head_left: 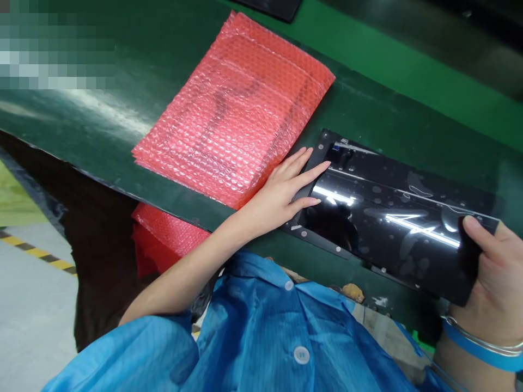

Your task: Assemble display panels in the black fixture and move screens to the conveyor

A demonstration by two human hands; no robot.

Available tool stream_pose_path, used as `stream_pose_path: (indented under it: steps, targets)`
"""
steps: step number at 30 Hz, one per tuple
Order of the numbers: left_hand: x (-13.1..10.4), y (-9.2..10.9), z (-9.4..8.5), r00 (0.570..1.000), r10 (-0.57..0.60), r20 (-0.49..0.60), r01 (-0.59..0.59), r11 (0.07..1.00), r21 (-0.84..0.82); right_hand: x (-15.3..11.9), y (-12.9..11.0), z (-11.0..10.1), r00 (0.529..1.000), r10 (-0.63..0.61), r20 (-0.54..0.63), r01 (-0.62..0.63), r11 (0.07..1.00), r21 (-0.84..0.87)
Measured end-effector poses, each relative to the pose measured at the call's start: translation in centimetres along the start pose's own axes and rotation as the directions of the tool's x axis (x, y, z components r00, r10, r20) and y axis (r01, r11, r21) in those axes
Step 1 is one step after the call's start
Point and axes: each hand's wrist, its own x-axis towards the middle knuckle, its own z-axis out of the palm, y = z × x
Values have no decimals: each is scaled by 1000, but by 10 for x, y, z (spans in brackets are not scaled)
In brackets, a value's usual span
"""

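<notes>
A: Head view, quick. Surface + room?
B: Dk green tabletop (408, 122), glossy, pale glare at L. Blk flat item (275, 6) at the top edge, partly cut off. Lower L: pale floor (32, 310) w/ yellow-&-blk tape (38, 253).
A: Containers?
B: Red bubble wrap (229, 114), flat on the tabletop, layered at its L corner. Dk marks show thru; can't tell what's inside. More red wrap (174, 234) below the near edge, contents n/a to the eye.
A: Main item?
B: Blk panel (376, 220), shiny, film w/ bubbles on top, round metal dots along the sides. It's over the tabletop, just R of the bubble wrap. Can't tell if its R end is raised.
A: Hands?
B: Left hand (288, 188): fingers spread, tips on the panel's L end. Right hand (496, 267): pinching the R end, thumb on top, other fingers mostly hidden. Blue band (482, 345) on that wrist.
</notes>
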Motion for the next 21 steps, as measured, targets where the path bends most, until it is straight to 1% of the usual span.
stream_pose_path:
  steps: [4, 10, 14, 21]
  targets:
    - [1, 0, 1, 1000, 23, -3, -23, 999, 36, 0, -4, 2, 1000, -20, 4, 20, 999, -25]
    - [2, 0, 2, 999, 50, 12, -51, 991, 121, 0, -10, 4, 999, 43, 33, -42, 999, -23]
    - [0, 1, 2, 999, 46, 15, -47, 985, 169, -1, -12, 5, 998, 35, 44, -34, 999, -24]
    - [1, -2, 6, 996, 85, -6, -82, 979, 187, 0, -13, 7, 997, 66, 43, -65, 998, -18]
